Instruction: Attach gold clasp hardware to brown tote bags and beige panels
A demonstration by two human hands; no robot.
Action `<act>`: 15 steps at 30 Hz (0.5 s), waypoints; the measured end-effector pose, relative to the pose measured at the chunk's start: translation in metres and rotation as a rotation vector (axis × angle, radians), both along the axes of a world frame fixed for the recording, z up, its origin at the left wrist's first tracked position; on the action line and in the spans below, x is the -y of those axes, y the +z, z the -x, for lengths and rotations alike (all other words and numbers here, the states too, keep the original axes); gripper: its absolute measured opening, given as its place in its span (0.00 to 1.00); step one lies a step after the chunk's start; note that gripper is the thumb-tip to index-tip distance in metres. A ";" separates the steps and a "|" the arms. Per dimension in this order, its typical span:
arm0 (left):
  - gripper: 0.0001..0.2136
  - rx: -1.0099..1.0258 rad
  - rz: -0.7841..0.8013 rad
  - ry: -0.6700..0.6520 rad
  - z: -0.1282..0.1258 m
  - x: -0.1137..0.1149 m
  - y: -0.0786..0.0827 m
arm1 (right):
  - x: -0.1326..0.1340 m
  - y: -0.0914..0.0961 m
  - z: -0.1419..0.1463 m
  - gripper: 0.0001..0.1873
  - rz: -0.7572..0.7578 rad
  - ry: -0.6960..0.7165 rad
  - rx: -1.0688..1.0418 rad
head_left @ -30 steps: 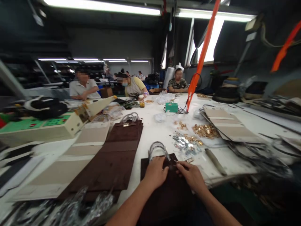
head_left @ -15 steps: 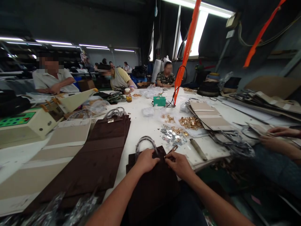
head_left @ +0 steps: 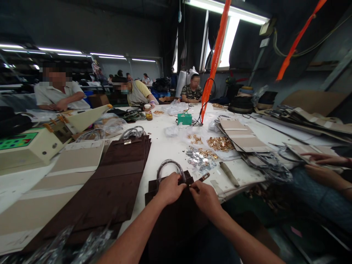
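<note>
A dark brown bag (head_left: 176, 227) lies at the table's near edge and over my lap, its plastic-wrapped handle (head_left: 169, 165) standing up at the top. My left hand (head_left: 172, 187) is closed on the bag's upper part beside the handle, thumb pointing right. My right hand (head_left: 205, 196) pinches at the bag's upper right, close to the left thumb. A narrow brown strap (head_left: 204, 178) with a metal plate at its end sticks out past the right fingers. There is a tiny glint at those fingertips, too small to name.
Brown bag panels (head_left: 121, 176) and beige panels (head_left: 74, 165) lie left, near a cream machine (head_left: 30, 146). Ahead are gold fittings (head_left: 220, 143), silver plates (head_left: 199, 157) and a wrapped tool (head_left: 229, 174). A co-worker's hands (head_left: 326, 167) are at right; other people sit across.
My right hand has shifted slightly left and down, nearer the left thumb, and the strap end has tilted lower. My left hand keeps its hold on the bag. The view has turned a little.
</note>
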State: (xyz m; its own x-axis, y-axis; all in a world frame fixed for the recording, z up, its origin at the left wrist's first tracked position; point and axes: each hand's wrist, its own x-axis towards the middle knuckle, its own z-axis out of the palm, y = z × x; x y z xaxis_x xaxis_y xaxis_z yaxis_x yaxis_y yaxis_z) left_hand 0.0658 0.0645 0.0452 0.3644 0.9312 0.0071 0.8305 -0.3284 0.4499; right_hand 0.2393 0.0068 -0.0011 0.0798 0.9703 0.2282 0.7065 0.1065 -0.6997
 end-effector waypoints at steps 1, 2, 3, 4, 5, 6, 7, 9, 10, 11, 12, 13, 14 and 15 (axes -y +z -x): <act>0.09 -0.005 -0.013 -0.004 -0.001 0.002 0.001 | 0.001 -0.001 0.001 0.07 -0.003 -0.012 0.014; 0.08 -0.011 -0.027 -0.007 -0.001 0.004 0.003 | 0.001 -0.001 0.002 0.07 -0.005 -0.025 0.036; 0.08 -0.016 -0.040 -0.012 -0.002 0.005 0.005 | 0.000 0.001 0.002 0.06 -0.001 -0.035 0.063; 0.08 -0.019 -0.051 -0.017 -0.003 0.007 0.007 | 0.000 0.003 0.003 0.06 0.007 -0.043 0.092; 0.08 -0.021 -0.060 -0.024 -0.003 0.009 0.009 | -0.001 0.006 0.003 0.05 0.019 -0.046 0.117; 0.08 -0.022 -0.065 -0.032 -0.004 0.010 0.010 | -0.002 0.010 0.003 0.05 0.033 -0.041 0.136; 0.08 -0.021 -0.069 -0.038 -0.004 0.011 0.012 | -0.003 0.014 0.003 0.04 0.047 -0.035 0.151; 0.08 -0.018 -0.074 -0.045 -0.005 0.014 0.014 | -0.004 0.021 0.003 0.03 0.066 -0.033 0.187; 0.07 -0.015 -0.077 -0.047 -0.005 0.015 0.015 | -0.004 0.023 0.004 0.03 0.068 -0.037 0.207; 0.07 -0.012 -0.081 -0.049 -0.004 0.015 0.015 | -0.002 0.024 0.004 0.03 0.065 -0.043 0.224; 0.06 -0.009 -0.085 -0.053 -0.004 0.016 0.015 | -0.001 0.024 0.005 0.03 0.056 -0.048 0.232; 0.06 -0.006 -0.090 -0.056 -0.003 0.016 0.015 | 0.001 0.024 0.005 0.03 0.046 -0.049 0.226; 0.06 -0.004 -0.094 -0.060 -0.003 0.016 0.015 | 0.003 0.023 0.004 0.03 0.038 -0.042 0.208; 0.06 -0.002 -0.097 -0.064 -0.002 0.016 0.014 | 0.005 0.022 0.003 0.02 0.035 -0.034 0.181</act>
State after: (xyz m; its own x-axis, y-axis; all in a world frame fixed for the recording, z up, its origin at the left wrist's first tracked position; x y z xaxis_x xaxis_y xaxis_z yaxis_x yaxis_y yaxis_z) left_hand 0.0674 0.0488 0.0593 0.4231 0.9010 0.0955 0.8072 -0.4228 0.4119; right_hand 0.2365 0.0017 0.0208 0.0730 0.9754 0.2078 0.8241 0.0584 -0.5634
